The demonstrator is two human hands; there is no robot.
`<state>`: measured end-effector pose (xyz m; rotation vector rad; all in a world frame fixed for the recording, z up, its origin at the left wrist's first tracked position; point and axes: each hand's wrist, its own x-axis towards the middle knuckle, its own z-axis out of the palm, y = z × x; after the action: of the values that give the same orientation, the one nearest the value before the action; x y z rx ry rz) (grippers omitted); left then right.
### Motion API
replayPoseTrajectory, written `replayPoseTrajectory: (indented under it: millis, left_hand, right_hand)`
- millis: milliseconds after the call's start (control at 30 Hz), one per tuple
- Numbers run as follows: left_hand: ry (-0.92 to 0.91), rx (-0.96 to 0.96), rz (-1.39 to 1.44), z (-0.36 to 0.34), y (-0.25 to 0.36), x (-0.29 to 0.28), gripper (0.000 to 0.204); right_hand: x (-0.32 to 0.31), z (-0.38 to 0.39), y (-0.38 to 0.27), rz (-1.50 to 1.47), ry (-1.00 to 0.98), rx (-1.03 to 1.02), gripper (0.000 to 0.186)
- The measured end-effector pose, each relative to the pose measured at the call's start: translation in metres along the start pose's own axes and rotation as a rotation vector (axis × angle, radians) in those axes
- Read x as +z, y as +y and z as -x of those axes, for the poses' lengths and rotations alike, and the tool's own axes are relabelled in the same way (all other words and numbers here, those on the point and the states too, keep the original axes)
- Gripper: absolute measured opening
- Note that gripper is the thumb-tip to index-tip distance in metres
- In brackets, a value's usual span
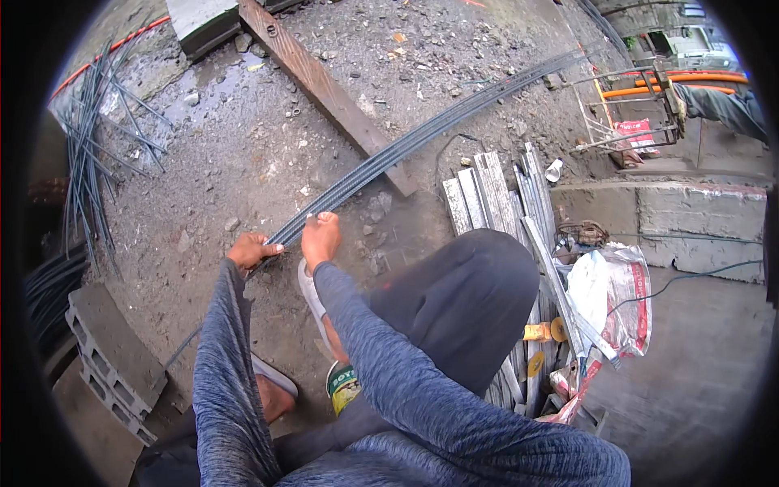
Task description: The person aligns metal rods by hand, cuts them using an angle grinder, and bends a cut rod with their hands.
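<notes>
Head view, looking down on a gritty, wet concrete floor (243, 154). A bundle of long steel rods (422, 134) lies across the floor with its long axis running diagonally, from the upper right of the frame down to the centre left, where both hands meet its near end. Partway along, the bundle crosses over a rusty steel beam (324, 89) that slants the other way. The left hand (250, 250) sits at centre left, its fingers curled shut around the rods close to their tips. The right hand (320, 237) is just beside it, slightly higher in the frame and thus farther up the bundle; its fingers are pressed together on top of the rods, pinching them from above. Both hands therefore hold the same end, and the rest of the length extends away from them toward the upper right. Loose rods (101, 138) lie fanned at upper left, and a grey hollow block (114, 357) at lower left.
</notes>
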<state>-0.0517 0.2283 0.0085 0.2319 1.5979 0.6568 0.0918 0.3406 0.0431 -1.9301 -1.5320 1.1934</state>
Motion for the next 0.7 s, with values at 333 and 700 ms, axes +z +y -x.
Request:
replayPoseTrajectory:
  millis: [333, 700]
  left_hand:
    - [0.065, 0.131, 0.169, -0.013, -0.008, 0.004, 0.039]
    - [0.021, 0.095, 0.060, 0.009, -0.004, 0.000, 0.024]
  right_hand:
    - [0.011, -0.043, 0.035, -0.270, -0.050, -0.060, 0.012]
    - [0.000, -0.007, 0.006, -0.221, -0.098, 0.116, 0.019]
